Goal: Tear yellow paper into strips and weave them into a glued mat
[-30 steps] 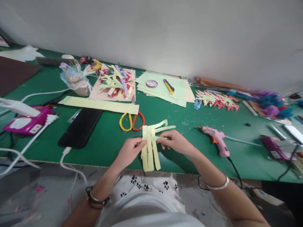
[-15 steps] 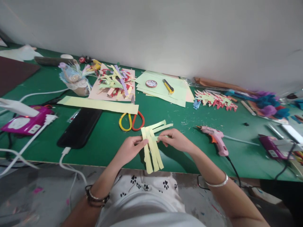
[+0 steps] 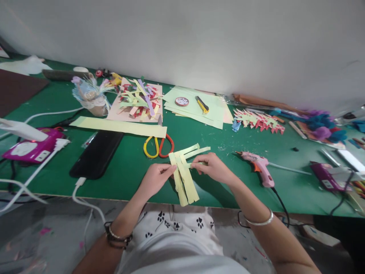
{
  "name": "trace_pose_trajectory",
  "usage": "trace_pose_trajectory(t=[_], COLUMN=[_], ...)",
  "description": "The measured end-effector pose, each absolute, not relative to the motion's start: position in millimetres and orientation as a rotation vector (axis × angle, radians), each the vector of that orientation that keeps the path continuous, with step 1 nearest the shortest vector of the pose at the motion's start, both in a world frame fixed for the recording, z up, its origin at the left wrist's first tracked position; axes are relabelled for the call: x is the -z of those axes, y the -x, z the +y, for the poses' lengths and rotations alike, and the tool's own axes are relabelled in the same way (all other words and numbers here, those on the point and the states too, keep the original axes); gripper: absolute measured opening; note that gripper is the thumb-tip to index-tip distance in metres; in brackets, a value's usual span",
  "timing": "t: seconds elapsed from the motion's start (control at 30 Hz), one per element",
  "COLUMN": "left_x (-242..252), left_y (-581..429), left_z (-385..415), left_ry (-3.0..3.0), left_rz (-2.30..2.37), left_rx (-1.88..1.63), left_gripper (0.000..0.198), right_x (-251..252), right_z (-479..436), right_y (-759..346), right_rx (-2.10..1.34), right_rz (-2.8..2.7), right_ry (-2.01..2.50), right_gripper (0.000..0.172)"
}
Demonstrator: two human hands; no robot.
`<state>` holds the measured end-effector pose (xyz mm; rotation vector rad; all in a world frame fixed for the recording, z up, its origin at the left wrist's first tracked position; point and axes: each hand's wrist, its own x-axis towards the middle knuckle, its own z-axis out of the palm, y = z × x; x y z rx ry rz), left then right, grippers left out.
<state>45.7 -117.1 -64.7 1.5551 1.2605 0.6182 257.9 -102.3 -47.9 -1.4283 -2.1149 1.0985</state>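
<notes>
Several pale yellow-green paper strips (image 3: 185, 182), crossed over one another like a weave, hang between my hands above the front of the green table. My left hand (image 3: 158, 178) pinches the left edge of the woven strips, thumb on top. A crosswise strip is held by its right end between the thumb and fingers of my right hand (image 3: 209, 166). Two other loose strip ends (image 3: 198, 151) stick out to the upper right. Just behind lie scissors (image 3: 151, 147) with one yellow and one red handle, their blades partly under a long yellow paper strip (image 3: 119, 126).
A black phone (image 3: 97, 155) on a white cable lies to the left. On the right rests a pink glue gun (image 3: 258, 165). Further back are mixed paper strips (image 3: 139, 97), green paper sheets (image 3: 196, 116), a yellow cutter (image 3: 202, 104) and a zigzag paper chain (image 3: 261, 121).
The woven strips have turned slightly, their lower ends swinging a little right and closing together. Both hands keep their pinch and have barely moved.
</notes>
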Motion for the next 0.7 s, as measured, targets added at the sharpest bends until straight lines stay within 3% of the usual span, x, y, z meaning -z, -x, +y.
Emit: trace_pose_trajectory(t=[0.2,0.3,0.4,0.47,0.6,0.7], left_x=[62.9,57.8,54.7,58.3,79.0,92.7], left_y=[-43.6,-39.9,-40.2,-44.7,-57.1,-60.8], left_z=[-117.3,-122.7,-128.6,-129.9,-126.6,-124.8], left_ry=[-1.583,-1.823,-2.249,-2.48,-2.638,-2.672], left_rz=[1.268,1.508,1.745,1.618,1.415,1.418], left_rx=[-0.484,-0.385,-0.556,-0.651,-0.462,-0.293], left_gripper=[0.042,0.044,0.038,0.036,0.056,0.06], right_x=[48.2,50.8,53.8,56.2,62.4,67.3], right_z=[-103.9,-105.9,-105.8,-104.5,-101.1,-99.2], right_y=[-255.3,-251.6,-250.1,-250.6,-252.2,-251.2], right_rx=[-0.802,-0.533,-0.391,-0.414,-0.518,-0.406], right_rz=[-2.315,-2.459,-2.596,-2.639,-2.637,-2.669], right_ry=[1.437,1.463,1.442,1.413,1.384,1.334], right_gripper=[0.028,0.026,0.023,0.022,0.019,0.021])
